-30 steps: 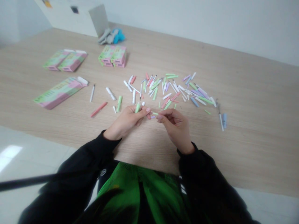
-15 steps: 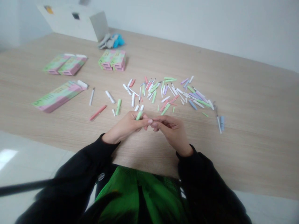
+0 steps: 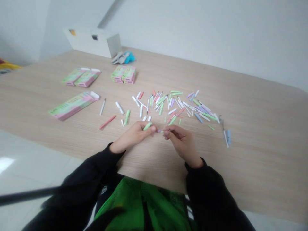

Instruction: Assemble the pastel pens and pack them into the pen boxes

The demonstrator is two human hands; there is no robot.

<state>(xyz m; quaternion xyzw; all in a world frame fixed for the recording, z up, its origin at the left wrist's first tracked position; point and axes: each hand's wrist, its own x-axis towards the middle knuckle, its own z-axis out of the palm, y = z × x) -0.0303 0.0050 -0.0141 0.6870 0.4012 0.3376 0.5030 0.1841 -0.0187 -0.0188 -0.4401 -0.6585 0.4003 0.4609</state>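
My left hand (image 3: pixel 141 133) is closed around a light green pen piece (image 3: pixel 147 126) that pokes out above the thumb. Between its thumb and finger it also pinches one end of a small thin part (image 3: pixel 159 131). The fingertips of my right hand (image 3: pixel 179 138) are pressed together at the other end of that part; its details are blurred. Just beyond both hands lies a spread of pen parts (image 3: pixel 178 102) in white, green, red, purple and blue. To the left are a red pen (image 3: pixel 107 122), a green cap (image 3: pixel 127 117) and a white cap (image 3: pixel 119 107).
A long pink and green box (image 3: pixel 74 106) lies at the left, with two similar boxes (image 3: pixel 81 77) behind it. Stacked boxes (image 3: pixel 124 74), gloves (image 3: pixel 124 57) and a white carton (image 3: pixel 96 43) stand farther back. A metal-tipped tool (image 3: pixel 224 131) lies right.
My hands have drawn slightly apart, and the thin part now shows between them. The green piece in my left hand has tilted over. The camera view has shifted, so the table appears lower.
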